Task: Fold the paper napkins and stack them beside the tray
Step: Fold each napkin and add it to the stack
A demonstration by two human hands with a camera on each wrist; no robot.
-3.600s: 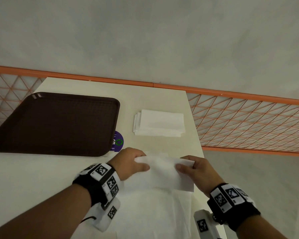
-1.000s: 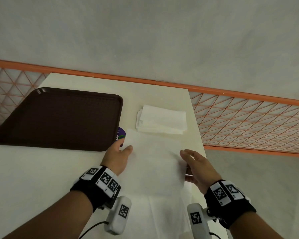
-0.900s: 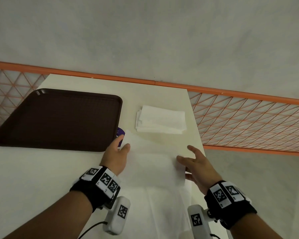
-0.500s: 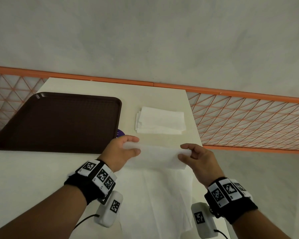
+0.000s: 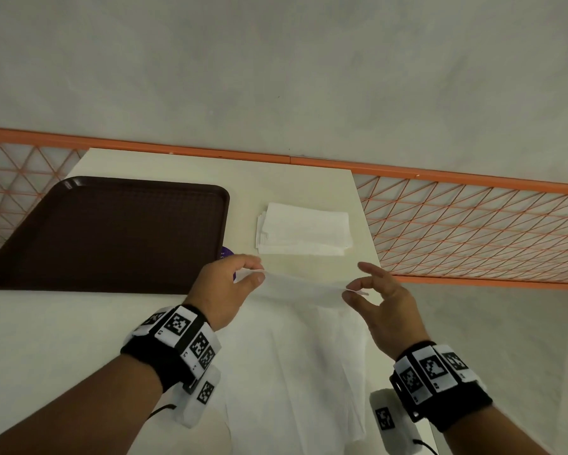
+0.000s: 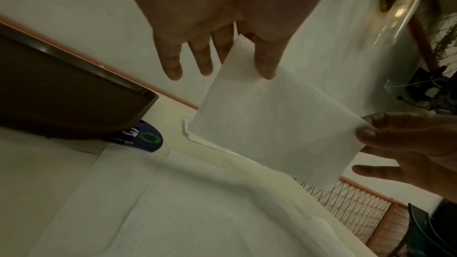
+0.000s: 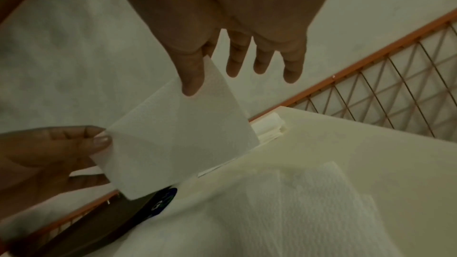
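I have the folded napkin [image 5: 304, 285] lifted off the table [image 5: 39, 349], just short of the stack [image 5: 304, 233] that lies right of the tray [image 5: 105, 231]. My left hand [image 5: 225, 292] and right hand [image 5: 379, 302] each pinch an end between thumb and forefinger, other fingers [image 7: 262, 60] spread loose. I judge it best to keep it taut and level, squaring its edges over the stack. How many layers it has, I cannot tell; a sticker [image 6: 146, 137] sits half hidden under the tray.
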